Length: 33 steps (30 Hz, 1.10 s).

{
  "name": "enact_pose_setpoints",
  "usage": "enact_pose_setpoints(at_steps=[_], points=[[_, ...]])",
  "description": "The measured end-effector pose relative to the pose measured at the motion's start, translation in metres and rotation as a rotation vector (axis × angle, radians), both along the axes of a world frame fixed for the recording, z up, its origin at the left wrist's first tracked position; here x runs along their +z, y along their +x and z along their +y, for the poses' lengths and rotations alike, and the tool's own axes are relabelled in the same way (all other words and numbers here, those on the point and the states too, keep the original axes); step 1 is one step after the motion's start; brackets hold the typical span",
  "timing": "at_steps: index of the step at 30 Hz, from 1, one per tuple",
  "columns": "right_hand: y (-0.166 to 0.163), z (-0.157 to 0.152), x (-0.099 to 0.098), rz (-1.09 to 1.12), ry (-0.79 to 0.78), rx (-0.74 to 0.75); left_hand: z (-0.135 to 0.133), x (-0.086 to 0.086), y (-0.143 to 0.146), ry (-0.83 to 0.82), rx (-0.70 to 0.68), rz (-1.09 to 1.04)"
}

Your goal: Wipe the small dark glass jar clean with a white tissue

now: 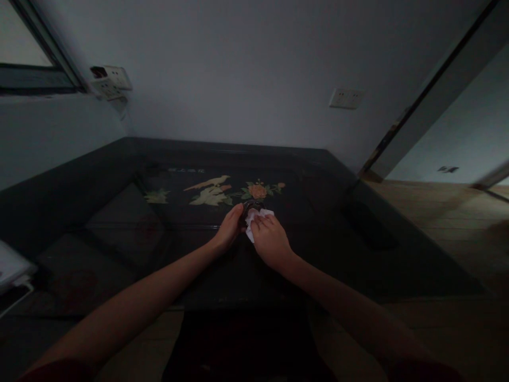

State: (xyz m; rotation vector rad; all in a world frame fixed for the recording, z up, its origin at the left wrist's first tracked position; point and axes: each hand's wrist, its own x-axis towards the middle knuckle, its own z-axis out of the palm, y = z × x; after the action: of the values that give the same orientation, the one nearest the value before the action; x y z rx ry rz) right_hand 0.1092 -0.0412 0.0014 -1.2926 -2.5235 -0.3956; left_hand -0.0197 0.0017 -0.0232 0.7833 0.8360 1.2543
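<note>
Near the middle of the head view, my left hand (229, 227) is closed around the left side of a small dark, shiny, round object (251, 205), whose kind I cannot make out in the dim light. A crumpled white tissue (267, 213) is bunched under the fingers of my right hand (272, 242), pressed against the near side of that object. Both hands are over a dark glossy tabletop (238, 270) decorated with a bird (210, 182) and a peach-coloured flower (257, 191). My fingers and the tissue hide most of the round object.
A flat black item (369, 225) lies on the right of the table. At the left edge is a white device (14, 265) with a cable. Wall sockets (345, 98) sit above the table's back edge, and wooden floor (433, 207) shows at right.
</note>
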Motion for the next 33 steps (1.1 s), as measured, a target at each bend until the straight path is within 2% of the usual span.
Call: enact_pose_setpoints(at_steps=[5, 10, 15, 20, 26, 33], points=[[0.0033, 0.0022, 0.0013, 0.144, -0.127, 0.084, 0.003, -0.0034, -0.001, -0.006, -0.009, -0.031], [0.002, 0.0051, -0.005, 0.122, -0.016, 0.138, 0.0024, -0.0024, 0.0008, 0.006, -0.023, -0.078], [-0.0007, 0.0014, -0.0019, 0.006, 0.093, 0.068, 0.0019, 0.0005, 0.0025, -0.033, -0.026, -0.082], [-0.0006, -0.0032, 0.0005, -0.014, 0.075, 0.022, 0.0039, -0.0019, 0.0007, -0.025, -0.046, -0.052], [0.0004, -0.0008, -0.0016, 0.071, -0.082, 0.087, 0.0051, -0.0054, -0.0006, 0.007, -0.047, -0.036], [-0.0001, 0.0007, -0.0032, 0.097, 0.049, 0.064, 0.0001, -0.0019, 0.0006, 0.055, -0.055, -0.02]])
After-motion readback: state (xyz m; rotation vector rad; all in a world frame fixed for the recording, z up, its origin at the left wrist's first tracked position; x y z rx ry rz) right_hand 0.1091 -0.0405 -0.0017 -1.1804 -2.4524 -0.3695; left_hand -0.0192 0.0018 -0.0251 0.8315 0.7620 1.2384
